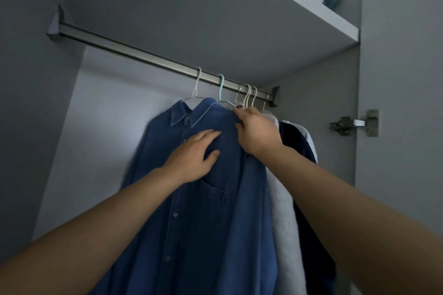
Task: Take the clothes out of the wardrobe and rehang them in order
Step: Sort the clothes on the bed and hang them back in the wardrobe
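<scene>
We are at the wardrobe, and our clothes hang on the rail (148,56), all pushed to the right end. The blue shirt (191,199) is at the front on a white hanger (197,86). Next to it is a light blue hanger (221,90), then some more hangers (250,94) close together. Behind the blue shirt we see a white top (284,211) and a dark top (299,146).

Our left hand (194,153) lies flat on the front of the blue shirt with fingers straight, so its grip is open. Our right hand (257,130) pinches the shoulder of the blue shirt near the hangers, so its grip is closed on the shirt.

We think the job is only just starting or very nearly over, and we cannot tell which.

The left part of the rail is bare, so there is lots of room to slide things that way. On the right it is tight, with the side wall and a door hinge (352,123) close by. The shelf (311,14) sits just above the rail, so we lift hangers only a little
</scene>
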